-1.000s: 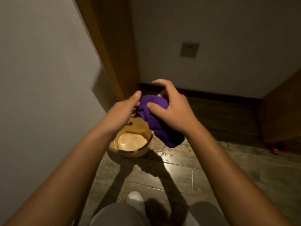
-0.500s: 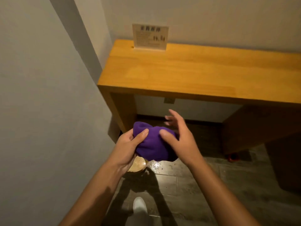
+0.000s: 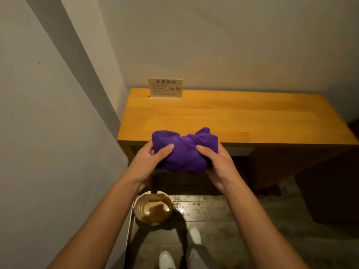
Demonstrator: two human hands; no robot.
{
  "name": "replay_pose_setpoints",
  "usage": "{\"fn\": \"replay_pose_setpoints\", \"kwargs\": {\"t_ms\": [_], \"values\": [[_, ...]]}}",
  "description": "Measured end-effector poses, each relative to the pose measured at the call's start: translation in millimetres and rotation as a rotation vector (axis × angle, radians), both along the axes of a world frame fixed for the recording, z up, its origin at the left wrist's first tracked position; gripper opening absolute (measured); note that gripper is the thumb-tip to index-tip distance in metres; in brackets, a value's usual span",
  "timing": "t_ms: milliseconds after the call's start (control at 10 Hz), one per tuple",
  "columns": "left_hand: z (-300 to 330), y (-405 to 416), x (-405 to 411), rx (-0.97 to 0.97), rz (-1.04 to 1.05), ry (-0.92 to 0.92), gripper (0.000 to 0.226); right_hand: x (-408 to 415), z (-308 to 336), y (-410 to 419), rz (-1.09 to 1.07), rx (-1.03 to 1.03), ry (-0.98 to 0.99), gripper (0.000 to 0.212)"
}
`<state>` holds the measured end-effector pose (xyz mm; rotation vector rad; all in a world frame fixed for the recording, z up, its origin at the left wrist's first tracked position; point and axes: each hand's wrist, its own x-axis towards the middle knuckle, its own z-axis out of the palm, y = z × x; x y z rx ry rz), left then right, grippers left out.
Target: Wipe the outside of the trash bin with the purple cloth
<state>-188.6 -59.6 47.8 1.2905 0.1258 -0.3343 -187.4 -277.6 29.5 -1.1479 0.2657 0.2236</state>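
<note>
One trash bin (image 3: 153, 209) stood on the floor below the desk's (image 3: 223, 117) front edge, against the wall, nothing touching it. Above it both hands — left (image 3: 150, 159) and right (image 3: 217, 162) — clamped the single purple cloth (image 3: 184, 150) from either side, probably bunching it into a pad for wiping. On the desk beyond stood one sign card (image 3: 165, 88).

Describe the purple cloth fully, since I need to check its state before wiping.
The purple cloth is a soft, fuzzy, towel-like fabric, bunched into a loose wad with a pinched fold near its middle. It is held in the air in front of the wooden desk's front edge, well above the trash bin on the floor. The left hand grips its left side, the right hand its right, thumbs pressing on top.
</note>
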Motion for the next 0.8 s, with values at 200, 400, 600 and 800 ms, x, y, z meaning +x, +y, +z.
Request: {"fn": "replay_pose_setpoints", "kwargs": {"t_ms": [200, 400, 600, 800], "values": [[-21.4, 8.0, 71.5, 0.167, 0.239, 0.065, 0.036, 75.3, -12.9, 17.7, -0.089, -0.245, 0.057, 0.051], [-60.6, 24.7, 137.1, 0.413, 0.317, 0.138, 0.033, 159.0, -40.7, 37.0, -0.010, -0.676, 0.063, 0.048], [-77.5, 23.2, 172.7, 0.928, 0.228, 0.100, 0.033, 193.8, -64.1, 36.4, 0.063, -1.076, 0.008, 0.068], [-73.7, 22.6, 165.5, 1.418, 0.294, -0.269, 0.084, 193.6, -68.1, 24.9, -0.013, -1.311, -0.387, 0.071]]}}
